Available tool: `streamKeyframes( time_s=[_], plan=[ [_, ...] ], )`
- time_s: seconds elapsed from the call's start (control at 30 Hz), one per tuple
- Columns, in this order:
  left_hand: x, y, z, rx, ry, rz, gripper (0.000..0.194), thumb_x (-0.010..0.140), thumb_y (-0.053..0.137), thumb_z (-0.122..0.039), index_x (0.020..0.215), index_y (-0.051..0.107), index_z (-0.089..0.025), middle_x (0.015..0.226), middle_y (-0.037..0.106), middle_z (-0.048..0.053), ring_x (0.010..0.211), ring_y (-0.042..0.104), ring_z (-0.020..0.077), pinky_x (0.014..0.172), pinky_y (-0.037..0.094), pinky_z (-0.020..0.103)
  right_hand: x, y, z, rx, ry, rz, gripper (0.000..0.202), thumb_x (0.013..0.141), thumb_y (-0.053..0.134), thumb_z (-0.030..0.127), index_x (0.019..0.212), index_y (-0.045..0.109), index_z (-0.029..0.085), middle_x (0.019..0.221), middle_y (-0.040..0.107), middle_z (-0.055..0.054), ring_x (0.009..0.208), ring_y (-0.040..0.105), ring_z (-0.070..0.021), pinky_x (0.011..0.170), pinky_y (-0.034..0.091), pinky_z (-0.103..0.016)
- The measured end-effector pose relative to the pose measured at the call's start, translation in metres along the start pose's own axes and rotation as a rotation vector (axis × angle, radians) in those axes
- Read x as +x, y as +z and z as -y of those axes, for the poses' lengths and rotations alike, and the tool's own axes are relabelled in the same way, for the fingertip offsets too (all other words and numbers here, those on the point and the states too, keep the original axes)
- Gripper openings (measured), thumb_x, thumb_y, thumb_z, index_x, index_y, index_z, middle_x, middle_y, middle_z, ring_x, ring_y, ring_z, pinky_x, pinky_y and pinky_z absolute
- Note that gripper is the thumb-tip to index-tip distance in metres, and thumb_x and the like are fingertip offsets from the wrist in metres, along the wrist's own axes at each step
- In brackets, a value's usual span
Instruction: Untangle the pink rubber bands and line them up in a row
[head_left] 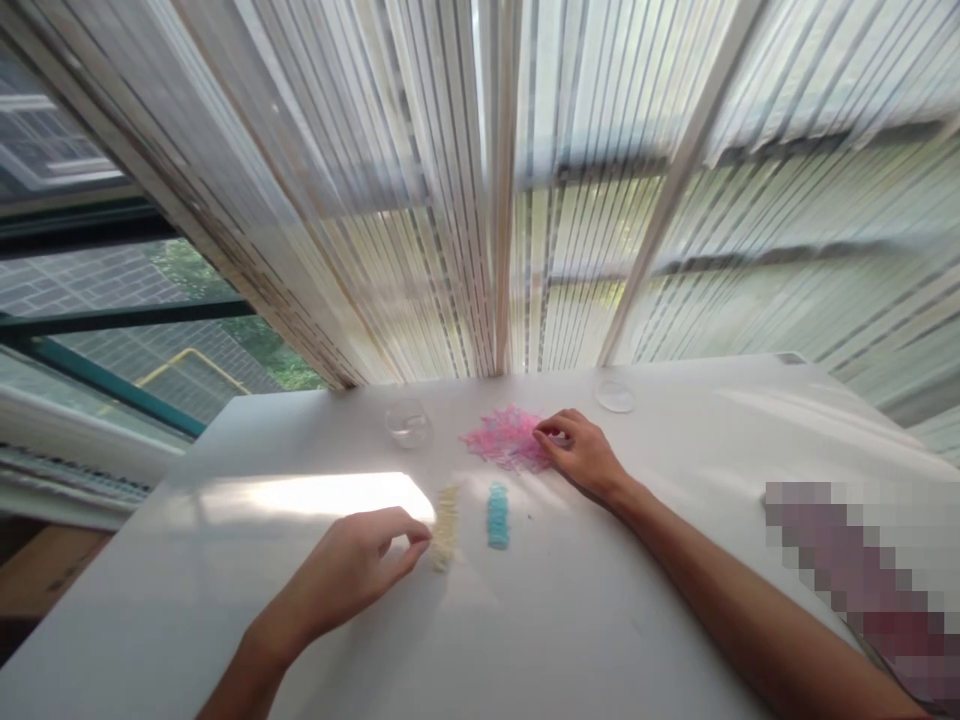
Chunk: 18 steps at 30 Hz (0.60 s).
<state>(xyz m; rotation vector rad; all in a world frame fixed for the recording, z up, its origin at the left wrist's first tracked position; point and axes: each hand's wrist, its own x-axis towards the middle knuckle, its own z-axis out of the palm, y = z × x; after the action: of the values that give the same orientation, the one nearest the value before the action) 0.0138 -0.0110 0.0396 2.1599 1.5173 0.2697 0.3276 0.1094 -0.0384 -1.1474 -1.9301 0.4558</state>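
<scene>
My right hand (583,455) reaches to the right edge of a loose pile of small pink pieces (504,437), some bluish ones mixed in. Its thumb and forefinger are pinched together; whatever sits between them is too small to make out. Beside a column of pale yellow pieces (446,530) is my left hand (371,553), thumb and forefinger closed at the column's left edge. I cannot see what, if anything, that pinch holds. To the right of the yellow column lies a neat column of light blue pieces (497,516).
A clear round container (408,424) stands behind the columns on the left, and a clear round dish or lid (616,397) lies at the back right. The white table (600,620) ends at a striped curtain (450,200). A blurred-out object (862,570) rests at the right.
</scene>
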Motion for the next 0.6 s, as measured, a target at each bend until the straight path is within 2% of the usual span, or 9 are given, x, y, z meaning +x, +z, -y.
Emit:
streamKeyframes(
  time_s=[0.17, 0.6],
  plan=[
    [-0.024, 0.018, 0.006, -0.012, -0.045, 0.046, 0.019, 0.092, 0.055, -0.030, 0.091, 0.074, -0.028, 0.094, 0.075, -0.002, 0.082, 0.067, 0.0151, 0.075, 0.048, 0.023, 0.000, 0.000, 0.001, -0.012, 0.006, 0.009, 0.012, 0.089, 0.063, 0.027, 0.085, 0.073, 0.022, 0.082, 0.068, -0.004, 0.081, 0.063, -0.0204, 0.078, 0.051, -0.034],
    [-0.023, 0.029, 0.015, 0.015, -0.035, -0.009, 0.014, 0.091, 0.059, -0.030, 0.091, 0.073, -0.028, 0.095, 0.073, -0.004, 0.083, 0.068, 0.0137, 0.076, 0.049, 0.022, 0.000, 0.000, 0.001, -0.041, -0.008, 0.016, 0.012, 0.089, 0.063, 0.027, 0.085, 0.073, 0.021, 0.081, 0.068, -0.005, 0.080, 0.062, -0.0202, 0.077, 0.051, -0.034]
  ],
)
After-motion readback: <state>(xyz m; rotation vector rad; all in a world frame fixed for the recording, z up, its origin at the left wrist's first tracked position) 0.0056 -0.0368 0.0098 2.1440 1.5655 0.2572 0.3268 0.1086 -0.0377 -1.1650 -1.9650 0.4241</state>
